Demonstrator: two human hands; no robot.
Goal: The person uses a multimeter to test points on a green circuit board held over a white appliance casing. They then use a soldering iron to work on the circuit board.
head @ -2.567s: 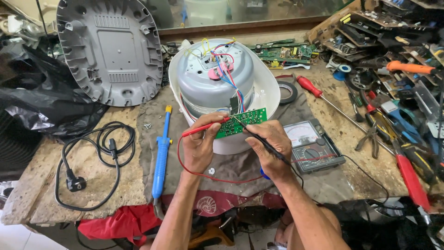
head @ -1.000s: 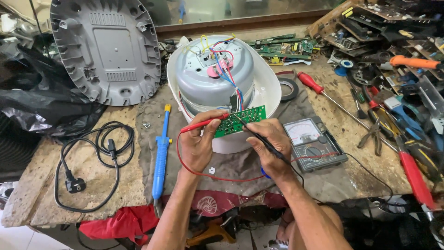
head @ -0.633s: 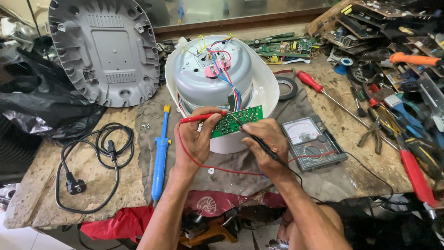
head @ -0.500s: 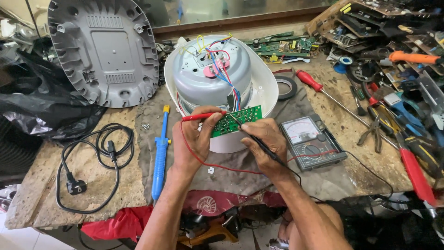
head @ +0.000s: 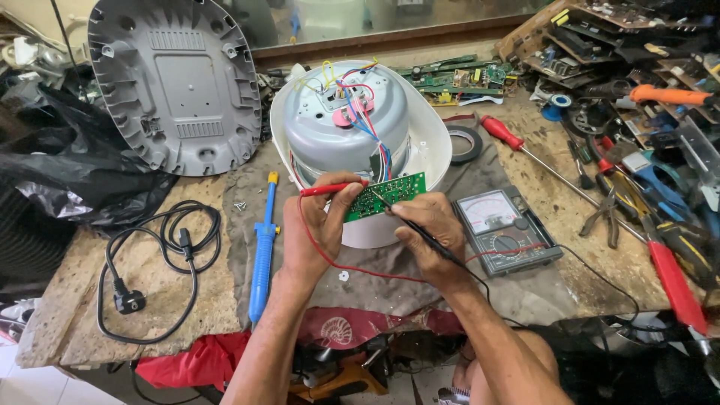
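Observation:
A white and grey appliance body [head: 352, 127] stands upside down on the bench with coloured wires on top. In front of it a small green circuit board [head: 386, 196] hangs on the wires. My left hand [head: 319, 225] holds the board's left edge together with a red meter probe [head: 330, 189]. My right hand [head: 427, 232] grips a black probe [head: 409, 223] like a pen, its tip touching the board. Red and black leads run to an analogue multimeter [head: 504, 229] lying just right of my right hand.
A grey base cover [head: 176, 82] leans at the back left beside a black plastic bag [head: 52, 165]. A blue soldering iron [head: 262, 247] and a black power cord [head: 157, 262] lie left. Tape roll [head: 465, 144], red screwdrivers [head: 525, 150], pliers and circuit boards crowd the right.
The view shifted slightly. Both hands stay at the green board, the probes moving only a little along it.

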